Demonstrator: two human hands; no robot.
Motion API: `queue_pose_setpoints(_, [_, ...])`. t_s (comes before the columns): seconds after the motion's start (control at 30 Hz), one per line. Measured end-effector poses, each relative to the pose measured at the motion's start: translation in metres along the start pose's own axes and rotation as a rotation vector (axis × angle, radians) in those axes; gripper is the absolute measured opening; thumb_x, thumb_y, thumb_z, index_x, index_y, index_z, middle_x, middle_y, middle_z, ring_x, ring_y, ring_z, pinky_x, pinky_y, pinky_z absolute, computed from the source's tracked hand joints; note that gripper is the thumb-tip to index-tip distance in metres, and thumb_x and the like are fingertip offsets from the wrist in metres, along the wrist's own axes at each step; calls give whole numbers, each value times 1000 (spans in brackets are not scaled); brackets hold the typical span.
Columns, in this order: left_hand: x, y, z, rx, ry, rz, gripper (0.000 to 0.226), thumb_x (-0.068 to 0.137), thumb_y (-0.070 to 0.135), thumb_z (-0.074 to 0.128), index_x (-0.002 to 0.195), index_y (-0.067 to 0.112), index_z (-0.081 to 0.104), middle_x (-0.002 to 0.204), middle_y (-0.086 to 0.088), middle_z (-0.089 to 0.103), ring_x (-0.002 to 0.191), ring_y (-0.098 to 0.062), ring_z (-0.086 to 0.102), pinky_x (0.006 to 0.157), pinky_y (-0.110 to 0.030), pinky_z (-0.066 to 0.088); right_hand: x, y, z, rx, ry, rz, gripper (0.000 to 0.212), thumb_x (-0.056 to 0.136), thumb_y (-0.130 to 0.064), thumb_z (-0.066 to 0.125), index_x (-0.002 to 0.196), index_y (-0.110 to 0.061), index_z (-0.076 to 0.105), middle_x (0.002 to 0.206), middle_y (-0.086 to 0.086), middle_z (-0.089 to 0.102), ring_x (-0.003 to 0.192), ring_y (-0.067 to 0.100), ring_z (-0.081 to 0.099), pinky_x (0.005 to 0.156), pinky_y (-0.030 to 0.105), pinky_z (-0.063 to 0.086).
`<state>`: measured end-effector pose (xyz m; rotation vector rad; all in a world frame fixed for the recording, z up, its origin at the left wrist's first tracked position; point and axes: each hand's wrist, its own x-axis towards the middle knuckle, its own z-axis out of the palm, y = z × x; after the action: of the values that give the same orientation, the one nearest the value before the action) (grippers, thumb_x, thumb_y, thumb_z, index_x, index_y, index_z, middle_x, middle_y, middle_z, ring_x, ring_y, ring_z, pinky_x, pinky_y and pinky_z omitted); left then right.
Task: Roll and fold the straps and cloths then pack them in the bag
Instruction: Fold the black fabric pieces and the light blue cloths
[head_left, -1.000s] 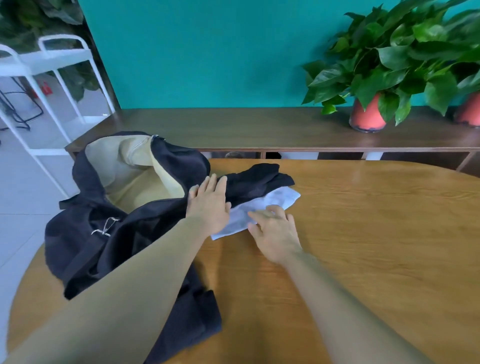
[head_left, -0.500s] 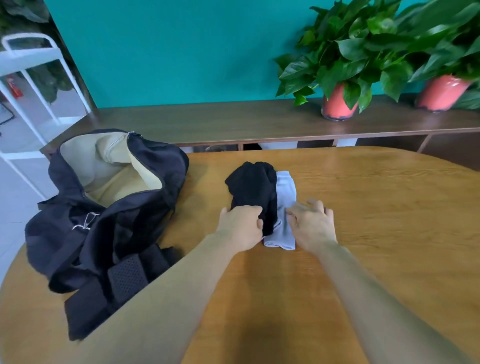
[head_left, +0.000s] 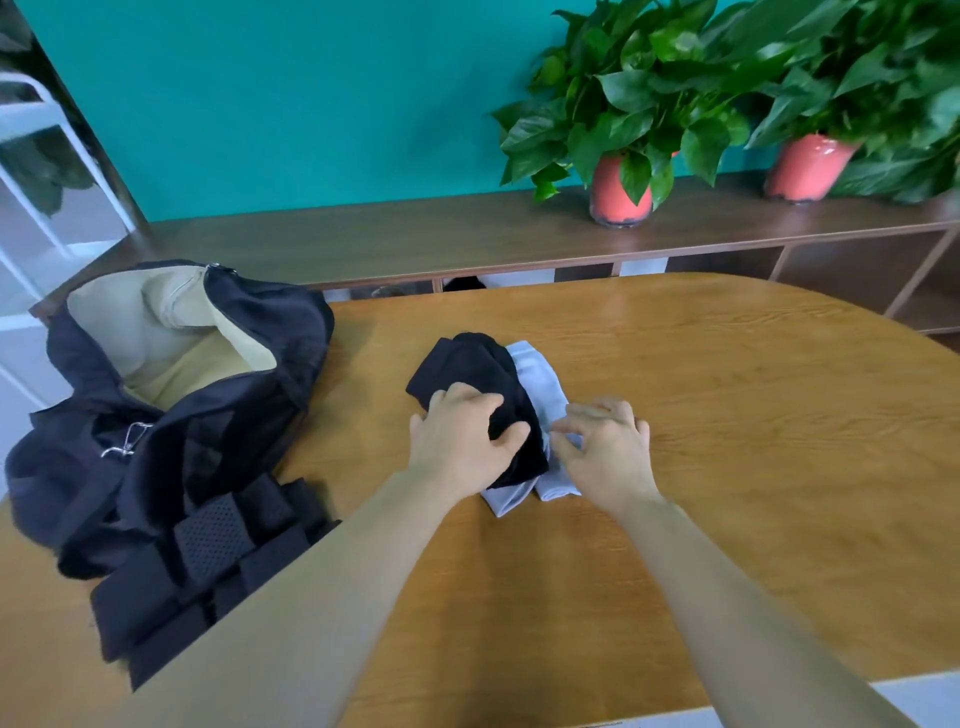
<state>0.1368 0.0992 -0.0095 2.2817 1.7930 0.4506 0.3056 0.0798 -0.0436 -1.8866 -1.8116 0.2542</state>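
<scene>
- Gripping the near end of the black cloth (head_left: 475, 364), the left hand (head_left: 460, 441) has its thumb hooked over the fabric and its fingers curled onto the top of it.
- The black cloth is bunched into a thick bundle and lies on top of the pale blue cloth (head_left: 537, 379), covering that cloth's left part.
- The pale blue cloth lies on the wooden table (head_left: 701, 441), its far end showing beyond the black bundle and its near end poking out below both hands.
- The right hand (head_left: 608, 452) is just beside the left, its bent fingers spread, with the fingertips down on the right edge of the pale blue cloth; motion blur hides whether they pinch the fabric or only press on it.
- Both cloths lie near the middle of the table, directly under and between the two hands.
- The bag (head_left: 249, 410), black with a beige lining (head_left: 156, 343), sits at the left end of the table, apart from the cloths, its mouth gaping open towards the camera.
- A small metal clip (head_left: 124, 441) hangs on the front of the bag.
- Black padded straps (head_left: 213, 545) with a mesh face lie folded over one another on the table in front of the bag, touching it, left of the left forearm.
- Behind the table runs a dark wooden sideboard (head_left: 415, 234) against a teal wall (head_left: 311, 104).
- Two leafy plants stand on it in red pots (head_left: 621, 195).
</scene>
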Motion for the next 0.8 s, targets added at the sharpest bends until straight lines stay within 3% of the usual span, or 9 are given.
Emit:
queue_pose_setpoints(0.07, [-2,4,7,-67,-60,27,50,78,64,54,111,26,61,122,11,50,118,-13,45,94,-38,40,-2,-2,3,40,-3,-1,22,92,-32,55,96,-21,73,118,-13,61,129,11,29,85,26,14])
queue_pose_setpoints(0.17, [-1,1,14,-115,-150,29,68,67,64,64,122,24,56,128,9,47,121,-13,45,95,-41,45,-3,-2,9,92,-23,25,31,95,-36,50,89,-15,72,111,-12,64,126,10,30,82,25,12])
queue_pose_setpoints(0.27, [0,-7,17,-129,-224,76,80,70,49,71,141,26,41,139,4,39,129,-17,38,101,-38,42,-2,1,11,193,-65,79,40,93,-47,47,84,-16,71,107,-14,64,124,6,30,84,27,12])
queue_pose_setpoints(0.33, [0,-11,17,-183,-241,90,77,75,38,72,143,25,39,141,4,38,131,-16,35,104,-35,40,-1,1,11,188,-84,90,44,88,-60,48,88,-23,72,104,-16,61,122,3,28,90,27,14])
queue_pose_setpoints(0.4, [1,-11,19,-219,-258,118,71,75,33,71,140,28,43,135,6,40,128,-15,36,102,-33,40,0,-1,12,172,-72,102,50,86,-66,45,77,-22,68,96,-17,60,118,5,32,90,28,17])
queue_pose_setpoints(0.47, [1,-8,21,-246,-270,141,64,77,29,69,136,29,46,131,7,42,125,-14,38,101,-32,41,1,0,13,164,-34,130,53,87,-63,45,61,-18,54,81,-15,59,108,7,35,87,31,22])
queue_pose_setpoints(0.57, [3,1,27,-257,-277,146,63,84,24,63,143,25,40,142,6,36,132,-14,34,107,-33,36,-1,10,12,75,38,142,41,87,-39,53,53,-19,41,76,-12,58,105,13,41,81,33,26])
queue_pose_setpoints(0.8, [1,39,43,-65,-195,263,43,99,21,42,143,25,41,142,5,39,126,-18,38,96,-37,44,-10,43,-7,-122,145,187,33,87,-33,55,58,-22,43,77,-11,57,101,14,42,74,31,18])
